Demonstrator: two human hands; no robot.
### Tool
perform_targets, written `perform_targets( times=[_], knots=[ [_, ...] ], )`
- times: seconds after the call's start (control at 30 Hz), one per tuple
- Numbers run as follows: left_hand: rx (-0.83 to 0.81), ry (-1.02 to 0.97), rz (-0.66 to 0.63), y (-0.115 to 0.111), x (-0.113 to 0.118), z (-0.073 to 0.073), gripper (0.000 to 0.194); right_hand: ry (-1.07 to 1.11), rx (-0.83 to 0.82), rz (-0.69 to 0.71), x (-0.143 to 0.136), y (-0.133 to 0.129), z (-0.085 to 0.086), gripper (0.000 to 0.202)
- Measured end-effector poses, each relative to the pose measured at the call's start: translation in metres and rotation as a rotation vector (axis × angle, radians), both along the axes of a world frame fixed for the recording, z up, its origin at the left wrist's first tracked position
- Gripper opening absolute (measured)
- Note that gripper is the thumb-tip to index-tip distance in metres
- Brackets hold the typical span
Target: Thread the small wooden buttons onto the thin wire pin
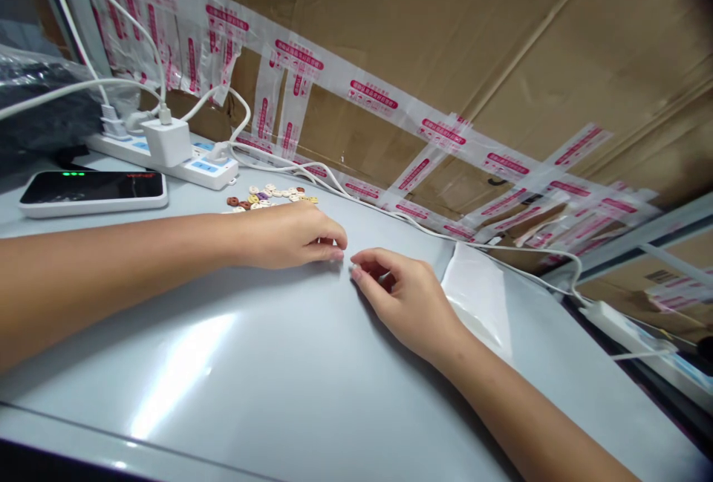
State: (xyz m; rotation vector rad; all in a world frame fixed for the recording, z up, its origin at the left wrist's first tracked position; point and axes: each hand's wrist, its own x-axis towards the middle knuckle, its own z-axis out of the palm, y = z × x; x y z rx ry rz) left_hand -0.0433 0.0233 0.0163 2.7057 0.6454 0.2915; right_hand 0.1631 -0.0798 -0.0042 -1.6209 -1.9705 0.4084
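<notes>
My left hand (298, 235) is over the light grey table (267, 363), its fingers curled and pressed together; what they hold, if anything, is too small to name. Facing it, a small gap away, my right hand (404, 289) pinches something tiny and whitish at its fingertips. Behind my left hand lies a loose group of small buttons (267, 195) in cream, brown, yellow and purple. A white plastic bag (477, 292) lies flat to the right of my right hand.
A white device with a black top (94, 191) rests at the left, before a power strip (209, 168) with a charger (167, 142). White cables run along the taped cardboard (362, 125) behind the table. Another power strip (646, 348) is at the right.
</notes>
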Motion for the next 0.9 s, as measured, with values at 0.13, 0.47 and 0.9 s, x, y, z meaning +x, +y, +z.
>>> perform_targets(
  times=[0.13,0.47,0.9],
  knots=[
    [0.072,0.059,0.073,0.002,-0.001,0.000,0.030,-0.004,-0.007,-0.018,0.000,-0.001,0.001,0.011],
    [0.220,0.005,0.184,-0.001,-0.003,0.003,0.025,-0.010,-0.002,-0.014,0.000,-0.001,0.001,0.010],
    [0.218,-0.022,-0.059,-0.012,-0.002,0.001,0.037,-0.001,0.020,-0.028,0.001,0.000,0.000,0.010]
  ],
)
